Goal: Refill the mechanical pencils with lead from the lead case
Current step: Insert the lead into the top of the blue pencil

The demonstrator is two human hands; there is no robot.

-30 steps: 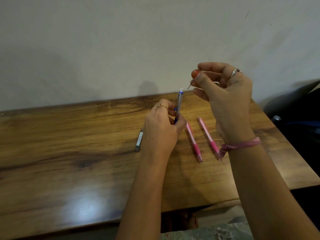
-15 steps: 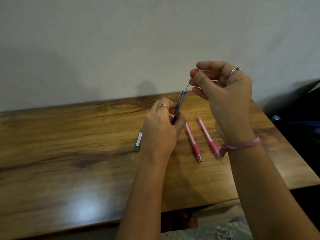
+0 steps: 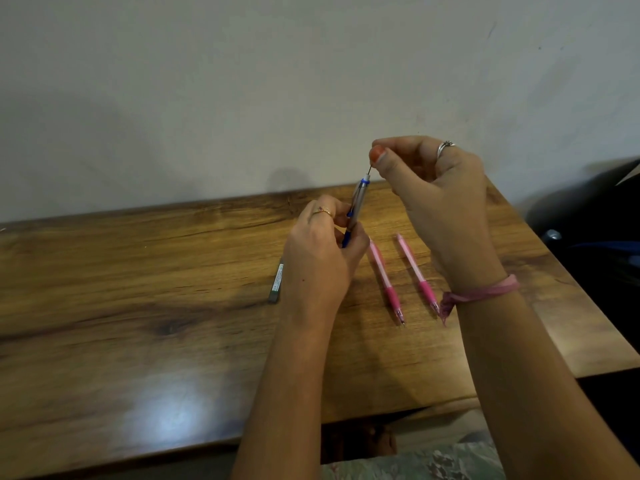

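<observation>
Wooden table (image 3: 138, 341), three pencils (image 3: 385, 282), one lead case (image 3: 277, 283)

Wooden table (image 3: 138, 341) bears lead case (image 3: 277, 282), two pink pencils (image 3: 386, 284).

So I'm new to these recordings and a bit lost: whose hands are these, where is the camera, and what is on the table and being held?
There is no machine here: a person works with bare hands, filmed by a camera worn on their head, looking forward and down. The left hand grips a blue and silver mechanical pencil, its top end up. The right hand pinches a thin lead at the pencil's top opening. On the wooden table lie two pink pencils side by side and, left of the hands, a slim grey lead case.
</observation>
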